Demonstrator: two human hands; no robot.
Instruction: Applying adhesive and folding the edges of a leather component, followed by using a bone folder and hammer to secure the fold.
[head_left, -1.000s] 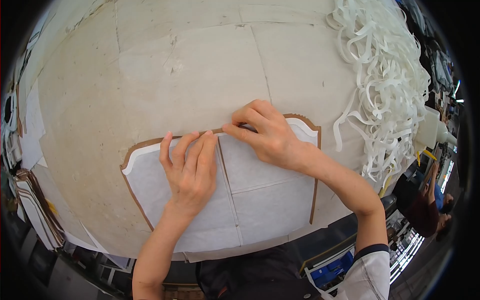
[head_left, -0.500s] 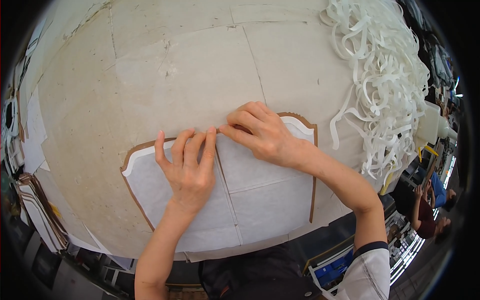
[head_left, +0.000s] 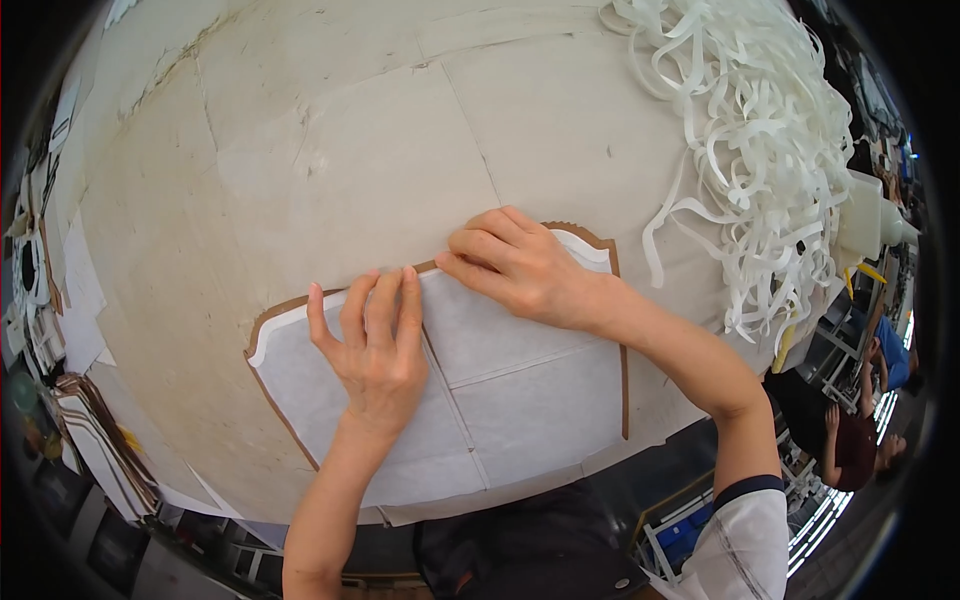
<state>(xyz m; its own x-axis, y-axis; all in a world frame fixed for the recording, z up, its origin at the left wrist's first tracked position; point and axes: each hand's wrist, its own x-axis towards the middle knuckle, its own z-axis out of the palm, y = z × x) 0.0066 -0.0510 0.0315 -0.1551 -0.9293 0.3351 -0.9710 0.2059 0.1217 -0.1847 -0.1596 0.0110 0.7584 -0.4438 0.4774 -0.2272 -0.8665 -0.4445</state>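
A piece of brown material with a white lining (head_left: 540, 405) lies on the table near me. Its brown border shows round the sides and far edge, and a white strip (head_left: 585, 246) runs just inside that far edge. My left hand (head_left: 378, 355) rests on the left half, fingers spread, fingertips along the far edge. Close to the right of them, my right hand (head_left: 525, 268) is closed, its thumb and fingers pinched at the same edge near the middle. Its fingers partly hide what they grip. A lengthwise seam and a cross seam mark the lining.
A large heap of loose white strips (head_left: 765, 170) lies at the far right, beside a pale plastic bottle (head_left: 860, 215). A stack of brown-and-white pieces (head_left: 100, 440) sits at the left edge. Other people (head_left: 860, 430) are at the right, beyond the table.
The whole view has shifted slightly. The gap between my left fingertips and right hand is a little wider, baring more of the far edge. Both hands keep much the same pose.
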